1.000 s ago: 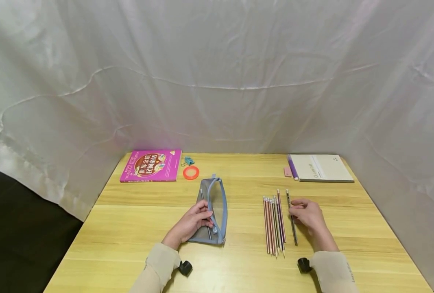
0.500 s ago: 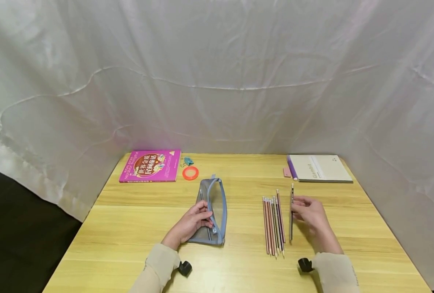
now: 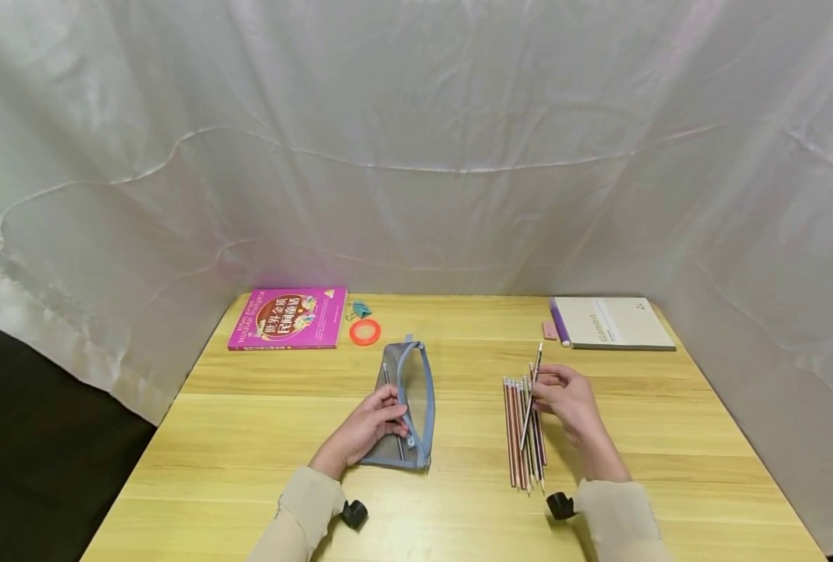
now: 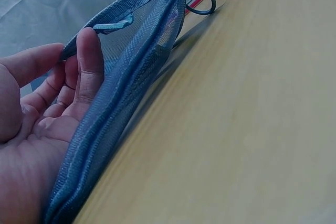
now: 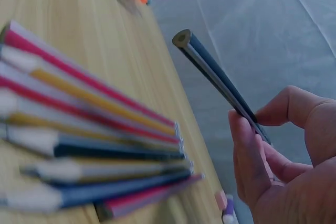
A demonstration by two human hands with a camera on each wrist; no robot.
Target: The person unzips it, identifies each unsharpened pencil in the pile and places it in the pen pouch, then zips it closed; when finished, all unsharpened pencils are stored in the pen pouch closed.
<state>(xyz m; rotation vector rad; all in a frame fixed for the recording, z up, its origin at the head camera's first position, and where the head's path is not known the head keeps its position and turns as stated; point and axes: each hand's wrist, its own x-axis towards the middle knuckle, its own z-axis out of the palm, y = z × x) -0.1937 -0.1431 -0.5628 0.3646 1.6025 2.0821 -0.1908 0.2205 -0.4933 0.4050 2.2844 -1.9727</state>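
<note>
One dark pencil (image 5: 215,75) sits pinched between thumb and fingers in my right grip (image 3: 562,396), tilted, up in the air by the row of pencils (image 3: 517,433) lying on the bench (image 3: 458,507)! Across from it, my left grip (image 3: 368,428) pinches the mesh pouch (image 4: 116,106) at its rim, mouth gaping wide, orange ring (image 3: 364,342) just behind.

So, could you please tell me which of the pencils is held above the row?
It is the dark pencil with a flat, unsharpened end, pinched by the right hand; the row of pencils lies flat below it, unheld.
</note>
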